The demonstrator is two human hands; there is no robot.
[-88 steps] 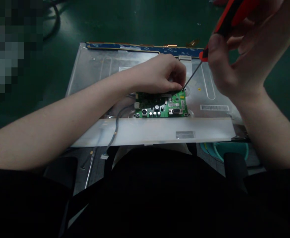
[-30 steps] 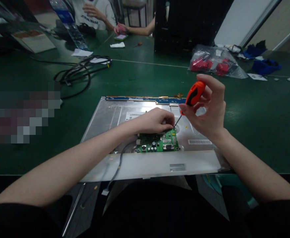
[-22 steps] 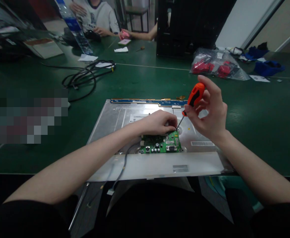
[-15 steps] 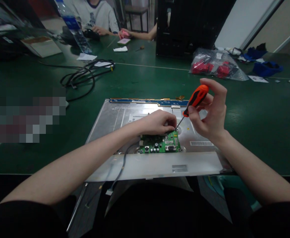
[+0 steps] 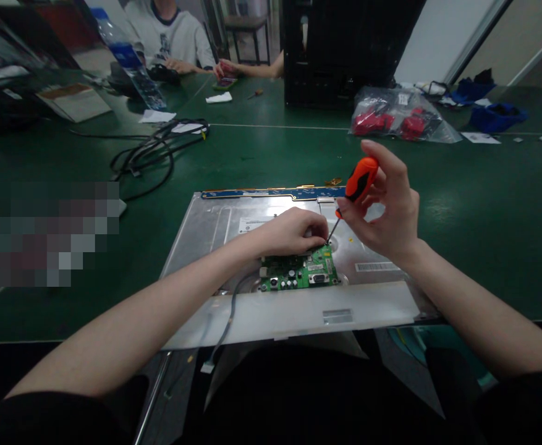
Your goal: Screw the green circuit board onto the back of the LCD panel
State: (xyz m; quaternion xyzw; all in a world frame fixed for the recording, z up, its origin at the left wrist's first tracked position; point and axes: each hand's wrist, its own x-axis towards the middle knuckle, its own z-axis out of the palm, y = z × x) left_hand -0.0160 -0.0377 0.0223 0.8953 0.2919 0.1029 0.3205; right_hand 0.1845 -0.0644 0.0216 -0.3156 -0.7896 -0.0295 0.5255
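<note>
A silver monitor panel lies back-up on the green table, overhanging its near edge. A small green circuit board sits on it. My left hand rests curled on the board's far edge, fingers pinched at its top right corner. My right hand grips an orange-and-black screwdriver, whose thin shaft slants down to that same corner, beside my left fingertips. A grey cable runs from the board off the panel's near edge.
Black cables coil at the left rear. A clear bag of red parts and a black case stand behind. Blue items lie far right. A person in a white shirt sits across, near a water bottle.
The camera has tilted up from a close look at the panel, bringing the far table into sight. My hands stay at the board's corner; the screwdriver handle has shifted slightly in my right fingers.
</note>
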